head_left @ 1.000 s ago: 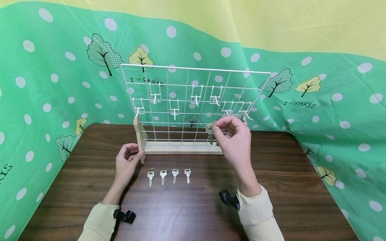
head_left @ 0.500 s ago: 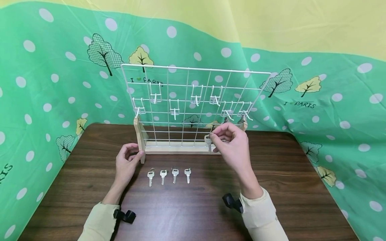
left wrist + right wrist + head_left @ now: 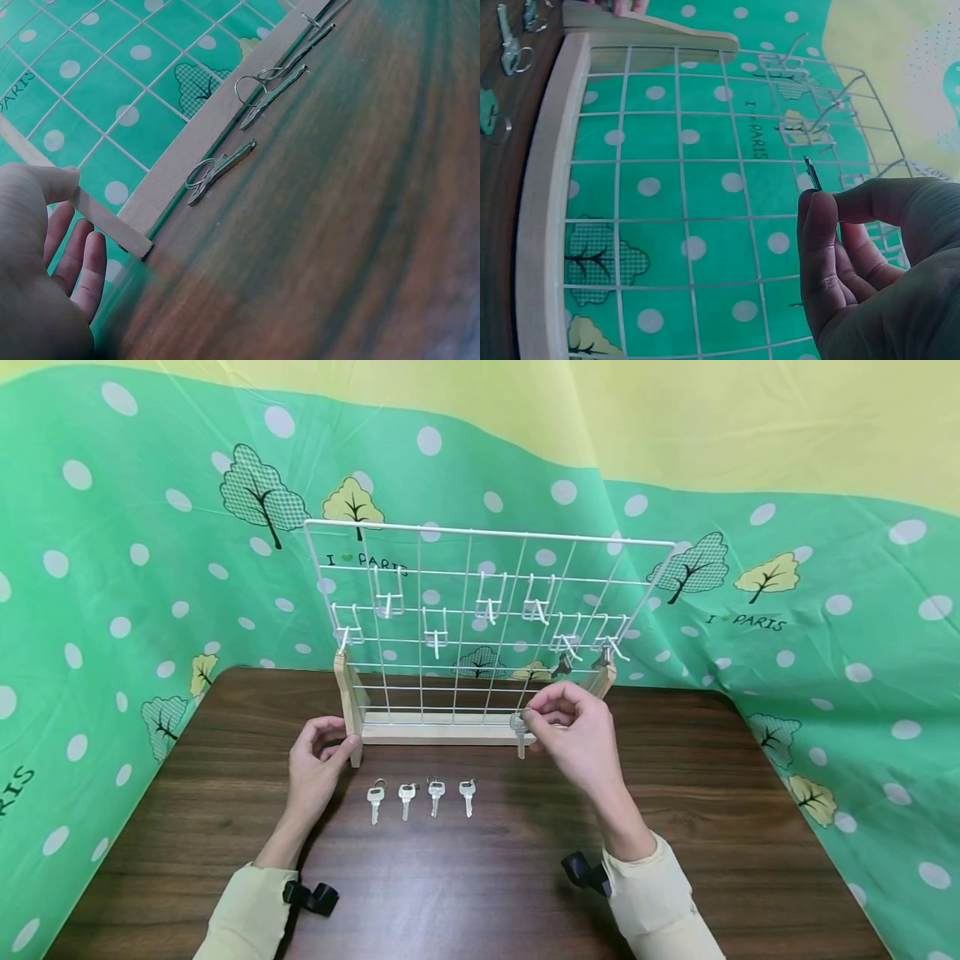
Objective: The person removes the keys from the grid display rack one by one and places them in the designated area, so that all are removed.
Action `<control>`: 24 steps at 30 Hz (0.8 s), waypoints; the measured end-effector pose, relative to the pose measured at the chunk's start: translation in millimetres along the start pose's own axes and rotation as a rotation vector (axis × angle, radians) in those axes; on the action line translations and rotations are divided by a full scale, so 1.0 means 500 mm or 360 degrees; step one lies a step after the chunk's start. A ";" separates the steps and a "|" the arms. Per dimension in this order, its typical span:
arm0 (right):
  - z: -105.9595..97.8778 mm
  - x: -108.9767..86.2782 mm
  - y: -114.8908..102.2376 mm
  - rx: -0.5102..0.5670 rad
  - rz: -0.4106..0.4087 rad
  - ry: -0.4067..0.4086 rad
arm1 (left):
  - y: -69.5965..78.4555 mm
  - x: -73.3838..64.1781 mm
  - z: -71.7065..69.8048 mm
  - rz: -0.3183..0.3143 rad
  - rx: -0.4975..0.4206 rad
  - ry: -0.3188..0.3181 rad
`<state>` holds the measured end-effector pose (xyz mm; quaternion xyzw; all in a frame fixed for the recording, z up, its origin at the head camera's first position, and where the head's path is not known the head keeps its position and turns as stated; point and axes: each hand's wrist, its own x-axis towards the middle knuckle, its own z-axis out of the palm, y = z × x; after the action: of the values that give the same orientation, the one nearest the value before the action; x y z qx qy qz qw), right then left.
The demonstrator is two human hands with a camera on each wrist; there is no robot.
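Note:
My right hand pinches a silver key near its top, and the blade points down in front of the rack's lower part. In the right wrist view a thin dark edge of that key shows between thumb and forefinger. My left hand grips the rack's left wooden upright, the thumb on one face and fingers behind. The white wire grid rack carries several white hooks. Keys hang at the two rightmost hooks, one dark key partly above my right hand.
Several silver keys with rings lie in a row on the dark wooden table, in front of the rack's wooden base bar. A green patterned cloth hangs behind the table. Black wrist cameras sit on both sleeves.
My right hand has moved down with the key, away from the hooks, uncovering the key at the second hook from the right. The left hand stays on the upright.

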<state>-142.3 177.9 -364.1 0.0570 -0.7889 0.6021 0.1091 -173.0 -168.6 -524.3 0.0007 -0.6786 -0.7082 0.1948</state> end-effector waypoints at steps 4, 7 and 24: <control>0.002 -0.004 0.015 0.0004 0.0043 -0.0016 | 0.000 0.000 0.000 -0.0005 0.0003 -0.0002; 0.003 -0.006 0.028 -0.0010 0.0067 -0.0029 | 0.001 -0.001 0.000 -0.0006 -0.0002 0.0000; 0.015 -0.014 0.096 -0.0062 0.0157 -0.0124 | 0.000 -0.001 0.001 -0.0006 0.0013 0.0001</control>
<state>-147.0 183.4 -412.7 0.0393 -0.8060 0.5885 0.0495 -172.7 -168.1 -524.2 0.0030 -0.6815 -0.7057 0.1935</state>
